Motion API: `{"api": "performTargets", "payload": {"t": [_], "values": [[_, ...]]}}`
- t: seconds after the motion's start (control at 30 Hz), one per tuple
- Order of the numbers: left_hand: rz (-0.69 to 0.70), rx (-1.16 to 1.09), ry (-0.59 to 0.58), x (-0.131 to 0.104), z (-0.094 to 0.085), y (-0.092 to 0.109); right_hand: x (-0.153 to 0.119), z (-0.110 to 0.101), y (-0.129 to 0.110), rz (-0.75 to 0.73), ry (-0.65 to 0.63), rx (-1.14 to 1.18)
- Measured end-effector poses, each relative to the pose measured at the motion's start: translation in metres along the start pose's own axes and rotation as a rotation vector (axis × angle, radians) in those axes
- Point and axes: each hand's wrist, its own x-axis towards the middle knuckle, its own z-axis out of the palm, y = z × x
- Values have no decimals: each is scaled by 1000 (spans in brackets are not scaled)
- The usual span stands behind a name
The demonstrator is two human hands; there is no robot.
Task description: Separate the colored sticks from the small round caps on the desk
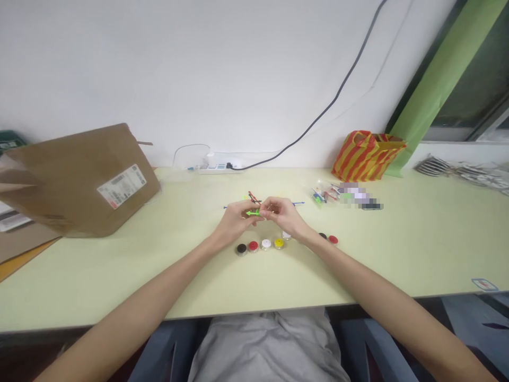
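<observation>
Above the middle of the table, my left hand (237, 218) and my right hand (283, 213) meet with their fingers closed. Between them is a small bright green arrow-shaped piece (253, 213), gripped by both hands as far as I can make out. Red and dark arrow-shaped pieces (253, 198) show just behind my fingers. A blue arrow tip (300, 203) sticks out beyond my right hand. Nearer the front edge stand small round pots with black (242, 249), red (253, 245), white (266, 244) and yellow (279, 243) tops. More such pots are partly hidden by my right wrist.
A cardboard box (87, 183) stands at the left. Along the wall lies a power strip (218, 168) with a dark cable. To the right are clear bags of small parts (324, 193), a red-and-yellow striped bag (366, 156) and coiled material (433, 165) on the pale table (199, 286).
</observation>
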Motion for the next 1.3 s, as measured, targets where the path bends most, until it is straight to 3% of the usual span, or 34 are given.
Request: {"api": "performTargets", "payload": {"t": [0.33,0.53,0.63,0.9,1.07,1.3], "values": [[151,175,-31,-1,-8,-3,1,-1,4,47,-25,102],[134,159,-40,-2,-6,-1,0,-3,-2,106,-52,130],[166,218,-46,-3,-6,1,0,-6,-1,113,-45,87],[360,451,-15,-7,-8,3,-1,-6,-5,-51,-50,-114],[377,560,-132,-10,-7,0,-4,-2,-3,-49,-95,-211],[264,432,97,-3,-6,3,-10,8,-17,-279,123,-487]]}}
